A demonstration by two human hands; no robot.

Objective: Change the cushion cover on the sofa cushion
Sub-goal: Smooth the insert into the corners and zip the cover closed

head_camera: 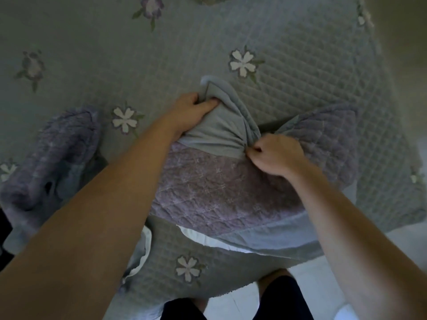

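Note:
A quilted purple cushion cover [221,185] with a grey-green border lies in front of me on the flowered quilt. My left hand [191,112] grips a bunched grey-green flap [221,125] of the cover at its far left corner. At the middle right, my right hand [275,155] pinches the gathered grey-green fabric where it meets the purple quilting. A white cushion [208,239] shows in a slit at the near edge, under the cover. A second purple quilted cover [57,153] lies crumpled at the left.
The grey-green quilt [115,54] with white and purple flower patches spreads over the whole surface and hangs off the near edge. My legs in dark clothing [282,299] stand on a pale tiled floor [392,262] below. A dark object sits at the far left edge.

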